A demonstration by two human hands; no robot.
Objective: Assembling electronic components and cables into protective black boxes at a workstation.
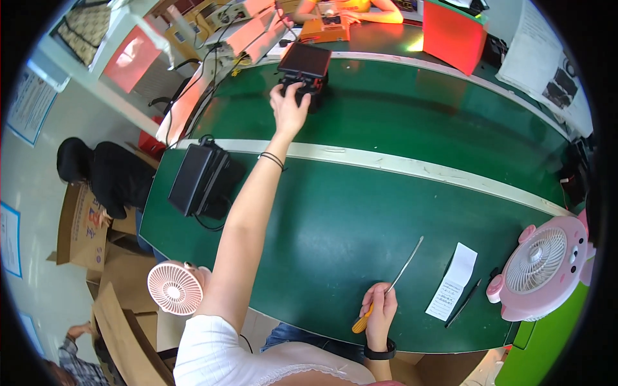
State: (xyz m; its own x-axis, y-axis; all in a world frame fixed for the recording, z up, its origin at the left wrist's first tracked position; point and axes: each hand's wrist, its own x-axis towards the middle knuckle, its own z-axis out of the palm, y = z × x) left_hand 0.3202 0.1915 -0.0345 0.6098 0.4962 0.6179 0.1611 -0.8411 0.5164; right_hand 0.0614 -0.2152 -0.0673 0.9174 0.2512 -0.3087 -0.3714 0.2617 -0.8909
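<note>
My left arm stretches far across the green table. At its end my left hand (291, 107) has its fingers curled over the near part of a black boxy device (305, 61) with a flat dark panel on top. My right hand (378, 310) is low, near the table's front edge, closed around a screwdriver (404, 265) with an orange-yellow handle and a long thin metal shaft. The shaft points away and to the right. A second black device (199, 179) with a cable sits on the left of the table; neither hand touches it.
A folded paper slip (452, 283) and a black pen (462, 303) lie right of my right hand. A pink fan (535, 267) stands at the right edge, a smaller pink fan (174, 288) beside my left arm. A pale ledge (386, 166) crosses the table. Other people work nearby.
</note>
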